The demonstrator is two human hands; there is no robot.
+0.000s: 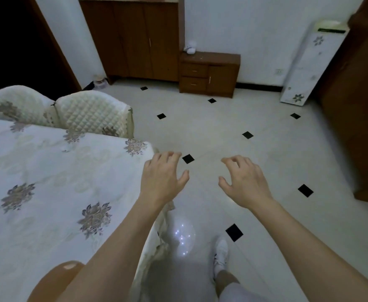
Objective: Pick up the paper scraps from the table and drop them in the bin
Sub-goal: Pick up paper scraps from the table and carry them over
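The person is standing beside the table (48, 182), which is wearing a white cloth with grey-purple flower patterns, and both bare arms are reaching forward over the floor. The left hand (161, 177) is hanging just past the table's right corner, with the fingers spread and slightly curled, gripping nothing. The right hand (244, 182) is hovering beside it, apart from it, also with loose curled fingers and nothing inside. The two hands are not touching each other.

I cannot find any paper scraps on the visible part of the cloth, and I cannot find the bin in this view either.

Two chairs (70, 110) with quilted cream covers are standing against the far side of the table. The floor (222, 131) is showing pale tiles with small black diamonds. One foot in a white shoe (221, 251) is stepping on it below the right arm. At the back wall a tall brown cupboard (135, 38) and a low brown drawer cabinet (209, 73) are standing side by side, and a white appliance with flower prints (307, 64) is standing further right.
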